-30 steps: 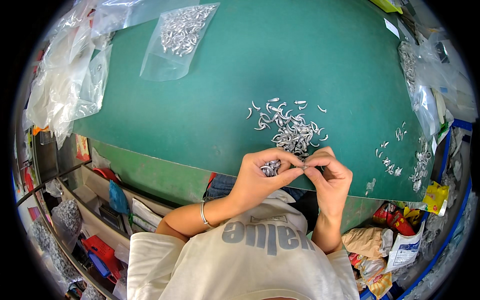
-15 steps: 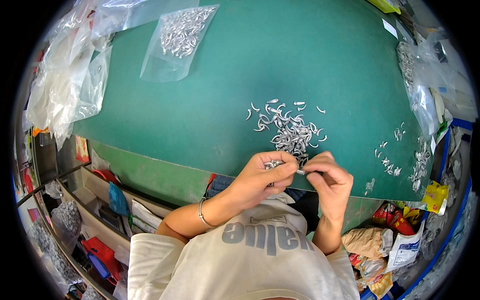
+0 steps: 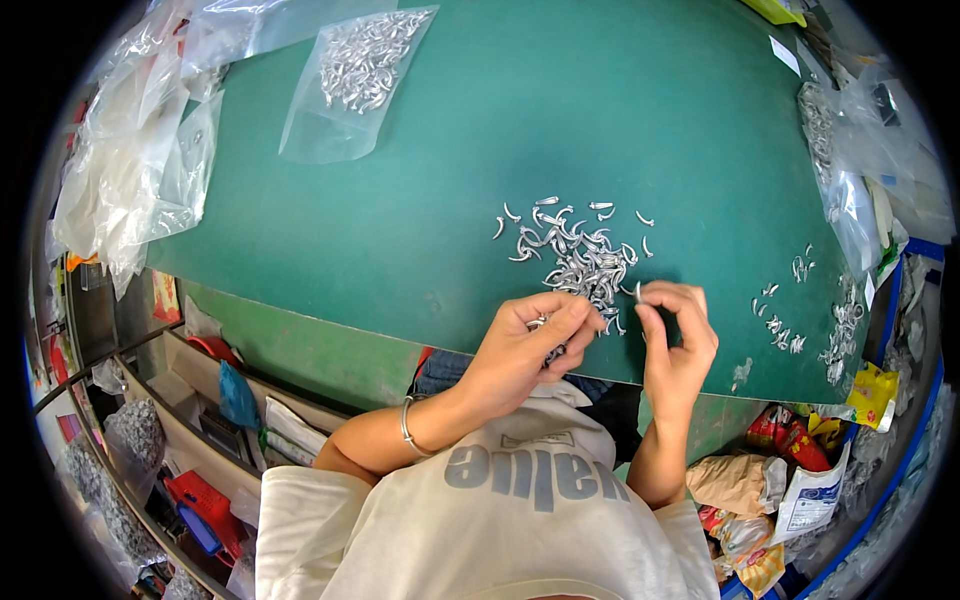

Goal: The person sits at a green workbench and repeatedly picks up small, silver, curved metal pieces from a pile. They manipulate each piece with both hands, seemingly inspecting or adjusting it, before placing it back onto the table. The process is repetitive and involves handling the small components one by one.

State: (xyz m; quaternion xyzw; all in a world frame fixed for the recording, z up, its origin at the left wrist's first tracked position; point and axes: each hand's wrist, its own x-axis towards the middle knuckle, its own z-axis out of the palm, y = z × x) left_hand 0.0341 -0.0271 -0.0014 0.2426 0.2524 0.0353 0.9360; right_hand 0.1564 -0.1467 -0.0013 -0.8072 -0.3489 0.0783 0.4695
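A loose pile of small curved silver metal pieces point(image 3: 590, 268) lies on the green tabletop in front of me. My left hand point(image 3: 535, 340) is curled at the near side of the pile, closed round several of these pieces, which show partly between thumb and fingers. Just to the right, my right hand point(image 3: 678, 335) pinches one curved metal piece point(image 3: 637, 292) between thumb and fingertips, above the table at the pile's right edge. The two hands are apart.
A clear bag of similar pieces point(image 3: 365, 65) lies at the far left, beside crumpled plastic bags point(image 3: 130, 170). Smaller groups of pieces point(image 3: 842, 325) lie on the right. Below the table's left edge stands a drawer unit point(image 3: 190, 385); packets point(image 3: 790, 435) sit at lower right.
My right hand has moved away from the left, to the right and slightly farther out, with one metal piece at its fingertips. My left hand stays nearly in place.
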